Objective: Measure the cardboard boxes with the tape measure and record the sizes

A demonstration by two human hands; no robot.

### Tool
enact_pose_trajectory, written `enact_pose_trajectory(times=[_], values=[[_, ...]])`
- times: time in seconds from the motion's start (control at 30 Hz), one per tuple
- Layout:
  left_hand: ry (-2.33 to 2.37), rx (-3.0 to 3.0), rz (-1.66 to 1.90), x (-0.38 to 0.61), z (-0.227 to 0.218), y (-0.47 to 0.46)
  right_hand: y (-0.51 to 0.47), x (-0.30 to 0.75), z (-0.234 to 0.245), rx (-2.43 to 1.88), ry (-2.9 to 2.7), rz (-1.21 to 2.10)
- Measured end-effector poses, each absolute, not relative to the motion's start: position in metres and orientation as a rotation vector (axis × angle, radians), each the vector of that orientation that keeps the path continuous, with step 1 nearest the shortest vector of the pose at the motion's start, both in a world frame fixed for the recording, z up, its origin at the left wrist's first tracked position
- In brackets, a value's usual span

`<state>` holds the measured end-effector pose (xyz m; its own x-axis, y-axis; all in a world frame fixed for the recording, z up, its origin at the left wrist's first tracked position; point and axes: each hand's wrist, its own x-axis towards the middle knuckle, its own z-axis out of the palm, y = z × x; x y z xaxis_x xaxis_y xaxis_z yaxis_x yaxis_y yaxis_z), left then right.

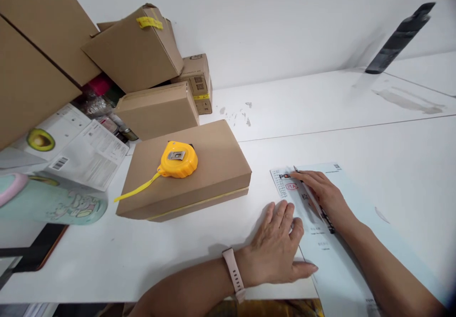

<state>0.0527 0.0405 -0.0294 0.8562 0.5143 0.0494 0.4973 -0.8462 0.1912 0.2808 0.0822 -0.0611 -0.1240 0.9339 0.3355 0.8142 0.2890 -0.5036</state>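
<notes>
Right hand [326, 198] clamped on slim white-and-black pen [323, 216], axis 11-to-5 o'clock, above pale-blue printed paper sheet [327, 264]; left hand [276, 243] unclasped, 8 o'clock.

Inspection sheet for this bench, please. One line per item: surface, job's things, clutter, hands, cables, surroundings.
Surface: white table, with scuffed patches toward the wall.
Job's things: pale blue printed sheet; pen.
Clutter: yellow tape measure on a closed cardboard box; more boxes behind; avocado-printed package and pale green bottle at left.
Hands: left hand palm down, thumb over the sheet's edge; right hand holding the pen over the sheet.
Cables: nothing seen.
Surroundings: white wall; dark container near it.
</notes>
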Motion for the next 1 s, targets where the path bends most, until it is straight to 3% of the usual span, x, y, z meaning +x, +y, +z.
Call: enact_pose_trajectory(times=[0.23,0.33,0.43,0.57,0.67,0.73,1.0], values=[[0.791,2.803,0.352,0.056,-0.045,0.038,0.091,0.287,-0.077,-1.553,-2.14,0.016],[0.779,2.827,0.883,0.059,-0.041,0.037,0.093,0.288,-0.08,-1.551,-2.096,-0.018],[0.811,2.726,1.548,0.044,-0.007,0.043,0.097,0.289,-0.087,-1.546,-2.046,-0.045],[1.384,2.439,1.961,-0.011,0.056,0.068,0.103,0.289,-0.093,-1.516,-2.013,-0.049],[1.883,2.053,1.596,-0.055,0.085,0.093,0.106,0.288,-0.093,-1.499,-1.999,-0.033],[1.94,1.941,1.438,-0.075,0.092,0.106,0.107,0.287,-0.092,-1.495,-1.992,-0.017],[1.575,1.681,1.357,-0.085,0.092,0.099,0.106,0.282,-0.089,-1.542,-1.937,0.093]])
